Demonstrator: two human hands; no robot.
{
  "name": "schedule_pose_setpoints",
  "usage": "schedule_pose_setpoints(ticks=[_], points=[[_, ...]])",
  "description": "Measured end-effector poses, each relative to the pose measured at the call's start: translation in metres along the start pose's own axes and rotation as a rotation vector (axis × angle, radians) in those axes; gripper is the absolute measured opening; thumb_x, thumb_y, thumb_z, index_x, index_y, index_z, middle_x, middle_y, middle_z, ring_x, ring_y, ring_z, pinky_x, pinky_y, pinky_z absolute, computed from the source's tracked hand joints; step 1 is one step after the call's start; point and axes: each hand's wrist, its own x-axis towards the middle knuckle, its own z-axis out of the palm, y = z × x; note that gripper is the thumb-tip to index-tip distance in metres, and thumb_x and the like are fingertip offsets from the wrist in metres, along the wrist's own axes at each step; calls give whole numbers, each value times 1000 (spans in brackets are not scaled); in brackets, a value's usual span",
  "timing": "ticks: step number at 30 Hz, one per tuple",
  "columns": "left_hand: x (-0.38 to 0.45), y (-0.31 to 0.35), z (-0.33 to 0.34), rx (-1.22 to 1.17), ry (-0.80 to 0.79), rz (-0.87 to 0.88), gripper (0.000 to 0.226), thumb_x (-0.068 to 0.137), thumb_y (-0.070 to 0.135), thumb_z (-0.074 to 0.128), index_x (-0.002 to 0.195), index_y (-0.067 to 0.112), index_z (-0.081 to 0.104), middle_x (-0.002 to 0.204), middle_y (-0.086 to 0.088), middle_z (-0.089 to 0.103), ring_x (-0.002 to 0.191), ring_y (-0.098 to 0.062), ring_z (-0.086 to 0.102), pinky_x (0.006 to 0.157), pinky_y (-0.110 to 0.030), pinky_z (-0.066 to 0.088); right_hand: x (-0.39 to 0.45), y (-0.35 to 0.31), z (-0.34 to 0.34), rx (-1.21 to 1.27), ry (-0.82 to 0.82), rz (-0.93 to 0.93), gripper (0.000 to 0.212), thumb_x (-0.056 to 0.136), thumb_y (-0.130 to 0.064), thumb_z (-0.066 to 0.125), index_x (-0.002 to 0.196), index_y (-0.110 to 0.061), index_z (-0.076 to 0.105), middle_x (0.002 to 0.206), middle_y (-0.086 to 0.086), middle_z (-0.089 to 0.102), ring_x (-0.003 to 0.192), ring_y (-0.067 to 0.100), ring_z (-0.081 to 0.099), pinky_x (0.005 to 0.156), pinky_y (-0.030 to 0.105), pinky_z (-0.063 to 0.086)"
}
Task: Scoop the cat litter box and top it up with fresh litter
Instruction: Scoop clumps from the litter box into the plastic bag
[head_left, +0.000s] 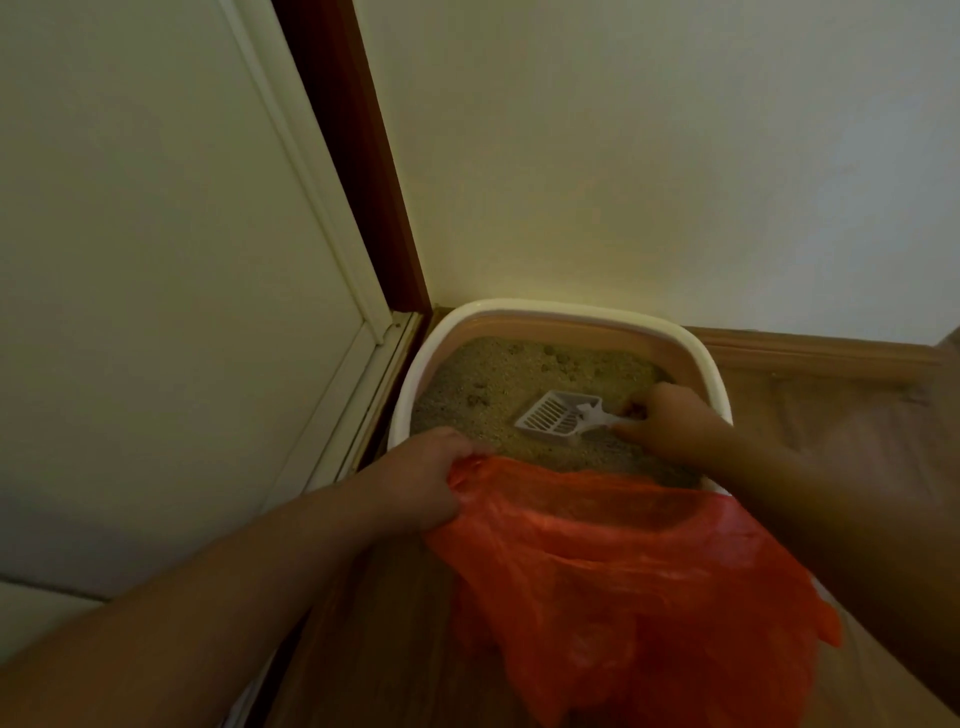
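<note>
The litter box (561, 317) is being used as the landmark here; it is being kept on the wooden floor (831, 395), pushed into the corner by the wall (623, 156) and the door (156, 260). A white slotted scoop (553, 413) is being held by its handle in the right hand (670, 423), with the fingers curled round it, and its flat end is being rested on the sand-like litter (519, 374) in the middle of the box. An orange plastic bag (623, 571) is being gripped at its top edge by the left hand (415, 483), and it is being hung over the near rim of the box. A few dark clumps (475, 400) are being seen toward the far and left parts of the box. The scooping step is probably being started. It is best done if the scoop is being slid low under a clump, then lifted and shaken gently so clean grains are being dropped back. The bag mouth should be kept wide and close to the rim, so nothing is being spilled on the floor.
</note>
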Motion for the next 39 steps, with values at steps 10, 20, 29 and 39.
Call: schedule_pose_setpoints(ticks=[10, 20, 29, 39], points=[[5, -14, 6, -117, 48, -25, 73, 83, 11, 70, 149, 31, 46, 133, 10, 46, 124, -7, 48, 99, -15, 36, 43, -37, 46, 52, -28, 24, 32, 94, -37, 65, 93, -6, 74, 78, 20, 70, 57, 20, 54, 50, 30, 37], [-2, -23, 5, -204, 86, -53, 73, 81, 14, 73, 146, 34, 49, 134, 12, 45, 120, -4, 49, 98, -17, 44, 77, -63, 80, 140, -11, 34, 29, 97, -35, 63, 98, -8, 73, 70, 8, 64, 50, 17, 50, 44, 26, 34], [-14, -23, 3, -239, 106, -72, 71, 81, 16, 71, 146, 34, 50, 130, 14, 46, 121, -5, 51, 103, -27, 48, 94, -85, 98, 349, 24, 72, 26, 98, -28, 61, 115, -10, 70, 79, 7, 67, 57, 16, 56, 49, 28, 44], [-4, -10, 6, -182, 110, -30, 67, 84, 19, 73, 146, 34, 50, 133, 13, 47, 122, -3, 50, 106, -18, 39, 47, -29, 77, 366, 158, 17, 12, 97, -30, 64, 101, -19, 66, 75, -4, 64, 59, 12, 60, 46, 24, 39]])
